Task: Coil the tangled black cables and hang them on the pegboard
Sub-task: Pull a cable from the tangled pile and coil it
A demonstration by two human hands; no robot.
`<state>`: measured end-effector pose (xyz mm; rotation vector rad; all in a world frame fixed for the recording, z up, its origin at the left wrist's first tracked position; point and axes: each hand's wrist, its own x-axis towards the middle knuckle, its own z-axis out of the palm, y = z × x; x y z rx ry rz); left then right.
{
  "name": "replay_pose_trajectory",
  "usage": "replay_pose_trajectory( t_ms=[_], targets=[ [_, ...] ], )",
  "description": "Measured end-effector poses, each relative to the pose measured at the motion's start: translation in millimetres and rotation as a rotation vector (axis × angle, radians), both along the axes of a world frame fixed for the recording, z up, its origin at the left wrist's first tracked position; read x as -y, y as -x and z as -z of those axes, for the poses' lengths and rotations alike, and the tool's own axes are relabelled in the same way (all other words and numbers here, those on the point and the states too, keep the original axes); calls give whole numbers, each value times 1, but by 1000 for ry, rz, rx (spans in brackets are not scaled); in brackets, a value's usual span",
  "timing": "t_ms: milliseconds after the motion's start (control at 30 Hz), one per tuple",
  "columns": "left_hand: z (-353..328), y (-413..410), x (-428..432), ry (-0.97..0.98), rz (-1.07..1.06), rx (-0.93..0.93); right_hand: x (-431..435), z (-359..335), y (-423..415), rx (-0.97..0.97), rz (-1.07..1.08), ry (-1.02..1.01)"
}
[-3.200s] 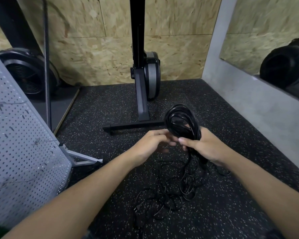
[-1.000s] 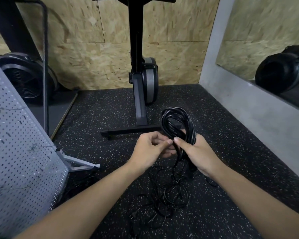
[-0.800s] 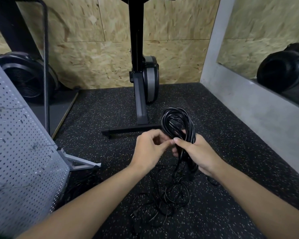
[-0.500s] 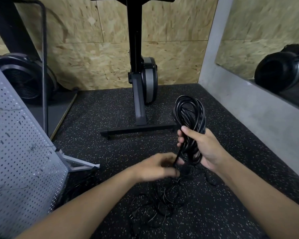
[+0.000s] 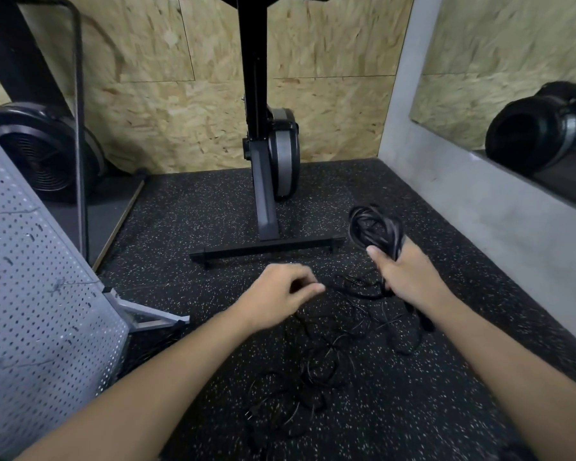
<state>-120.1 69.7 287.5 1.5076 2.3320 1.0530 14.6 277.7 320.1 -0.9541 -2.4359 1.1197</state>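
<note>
I have the right hand (image 5: 409,277) up over the black speckled rubber floor (image 5: 213,211), its fingers wrapped round the lower part of a coiled bundle of glossy black cable (image 5: 376,227). The thumb (image 5: 374,252) lies up the near side of the bundle. The loops stand clear above the fist and lean away from me, toward the black base bar (image 5: 266,249) of the upright black exercise machine with a grey wheel housing (image 5: 280,154). A few slack lengths hang below the fist to the floor.

The left hand (image 5: 280,294) sits lower and to the left, apart from the bundle. Its fingers are curled in, and thumb and forefinger are closed together on a single black strand (image 5: 353,292). That strand runs from the fingertips across to the underside of the right fist. The hand is slightly blurred, so I read the pinch mainly from the strand ending right at the fingertips.

Under and between both forearms, a loose tangle of thin black cable (image 5: 313,377) lies spread on the floor. It has what looks like a plug end at its near left edge, and neither hand touches it.

The grey perforated metal pegboard (image 5: 30,294) leans at the left edge on a grey metal foot (image 5: 147,316), well apart from both hands. The bundle is in the fist, not on the board. Behind everything is a chipboard wall (image 5: 330,111), with a grey concrete ledge (image 5: 479,201) to the right.
</note>
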Motion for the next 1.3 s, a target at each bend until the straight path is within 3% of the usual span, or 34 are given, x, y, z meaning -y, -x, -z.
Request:
replay_pose_trajectory(
  t_ms=[100, 200, 367, 467, 633, 700, 767, 867, 933, 1100, 1300],
  targets=[
    [-27, -13, -6, -274, -8, -169, 13, -2, 0, 146, -143, -80],
    [-44, -10, -5, -459, -102, -171, 34, -11, 2, 200, -239, 77],
    [-44, -7, -4, -473, -138, -165, 52, -13, -2, 270, -547, 185],
    [-39, 1, -1, -437, -193, -46, 49, -9, 1, 234, -496, 72],
    [-4, 21, 2, -227, -172, 519, 40, -12, -2, 114, -384, -63],
    [11, 27, 2, -112, -120, 663, 38, -16, -5, 64, -404, -90],
    [23, 28, 4, -5, -102, 621, 39, -20, -7, -11, -419, -93],
    [36, 27, 6, 77, -95, 410, 40, -21, -6, -127, -401, -78],
    [32, 23, 2, -16, -122, 414, 40, -20, -4, -214, -368, -28],
    [-6, -8, -13, -420, -207, 786, 40, -13, 1, -410, -300, 221],
    [-24, -41, -23, -519, -239, 858, 47, -9, 7, -508, -219, 494]
  ],
)
